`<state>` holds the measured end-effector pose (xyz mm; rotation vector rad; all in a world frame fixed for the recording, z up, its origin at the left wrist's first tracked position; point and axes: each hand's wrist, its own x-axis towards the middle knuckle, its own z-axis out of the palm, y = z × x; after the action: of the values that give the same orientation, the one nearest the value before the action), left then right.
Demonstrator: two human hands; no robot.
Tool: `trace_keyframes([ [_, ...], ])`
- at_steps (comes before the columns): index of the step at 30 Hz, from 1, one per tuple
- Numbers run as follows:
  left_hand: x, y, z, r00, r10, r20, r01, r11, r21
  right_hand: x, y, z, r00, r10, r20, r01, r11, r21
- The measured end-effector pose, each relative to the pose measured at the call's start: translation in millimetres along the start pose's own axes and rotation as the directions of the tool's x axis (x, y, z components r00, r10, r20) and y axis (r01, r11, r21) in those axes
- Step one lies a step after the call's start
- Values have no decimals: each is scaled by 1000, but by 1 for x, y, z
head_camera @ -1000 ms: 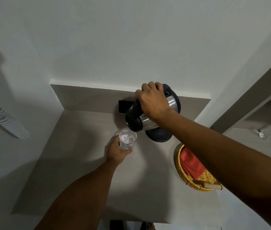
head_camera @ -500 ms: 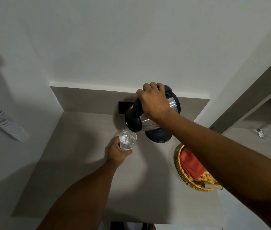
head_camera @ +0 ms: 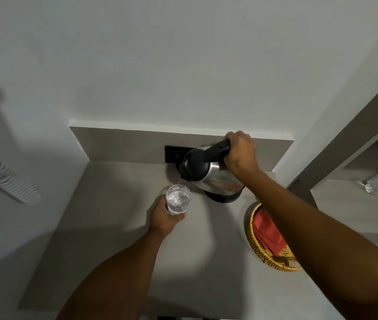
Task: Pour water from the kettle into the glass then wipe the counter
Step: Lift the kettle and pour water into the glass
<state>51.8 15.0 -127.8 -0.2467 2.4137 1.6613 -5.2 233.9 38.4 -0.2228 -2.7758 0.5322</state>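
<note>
Head view: right hand wraps the handle of the kettle, tilting its spout over the glass. Left hand is closed around the glass on the counter. Keep the stream thin and centred, levelling off before the rim. Both forearms reach forward, the right raised above a basket.

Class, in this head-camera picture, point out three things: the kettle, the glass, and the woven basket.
kettle (head_camera: pixel 215 179), head view, on its shiny steel body.
glass (head_camera: pixel 178 202), head view, on the water seen through its open rim.
woven basket (head_camera: pixel 252 232), head view, on its yellow left rim.
</note>
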Motion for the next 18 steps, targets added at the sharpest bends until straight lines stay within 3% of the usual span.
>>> trace_keyframes([
  [5, 6, -7, 2, 999, 43, 5, -43, 999, -22, -1, 46, 12, 955, 295, -4, -279, 908, 312],
  [9, 11, -14, 3, 998, 57, -5, -57, 998, 25, -4, 72, 29, 887, 462, 26, -425, 791, 440],
  [18, 18, -25, 6, 1000, 12, -1, -12, 994, 108, -4, 93, 49, 794, 598, 110, -535, 602, 593],
])
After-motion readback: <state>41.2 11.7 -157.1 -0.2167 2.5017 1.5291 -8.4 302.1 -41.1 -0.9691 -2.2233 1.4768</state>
